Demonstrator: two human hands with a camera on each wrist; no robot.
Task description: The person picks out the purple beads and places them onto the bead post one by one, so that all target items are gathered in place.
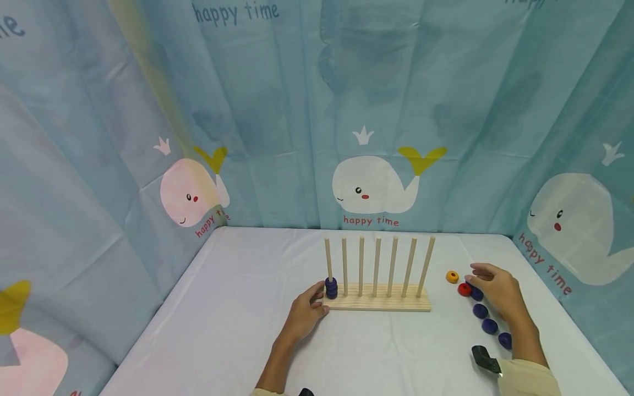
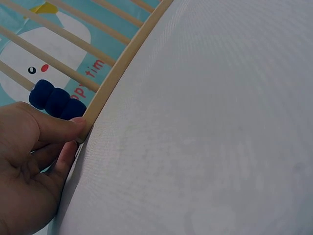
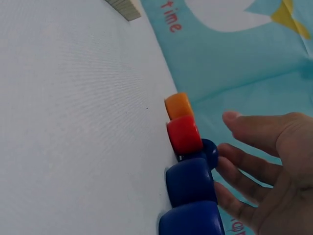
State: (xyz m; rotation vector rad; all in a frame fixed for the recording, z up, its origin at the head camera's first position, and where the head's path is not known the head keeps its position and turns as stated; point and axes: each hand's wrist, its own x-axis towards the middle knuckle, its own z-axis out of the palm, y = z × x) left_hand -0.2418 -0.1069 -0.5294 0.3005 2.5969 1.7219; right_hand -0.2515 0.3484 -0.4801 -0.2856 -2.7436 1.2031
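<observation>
A wooden peg stand (image 1: 376, 302) with several upright pegs stands on the table. Three dark blue beads (image 1: 331, 288) are stacked on its leftmost peg, and the same blue beads (image 2: 57, 100) show in the left wrist view. My left hand (image 1: 304, 313) pinches the left end of the stand's base, thumb at the front edge. At the right, my right hand (image 1: 500, 289) reaches over loose blue beads (image 1: 480, 311), its thumb apart from its fingers. In the right wrist view, the fingertips of this hand (image 3: 274, 171) touch or nearly touch a blue bead (image 3: 210, 152) behind the red bead (image 3: 184, 134).
An orange bead (image 1: 452, 276) lies beyond the red one, left of the right hand. Further blue beads trail toward the right forearm, one of them (image 1: 505, 340) beside it. A whale-print curtain (image 1: 277, 181) hangs behind the white-covered table (image 1: 223, 330).
</observation>
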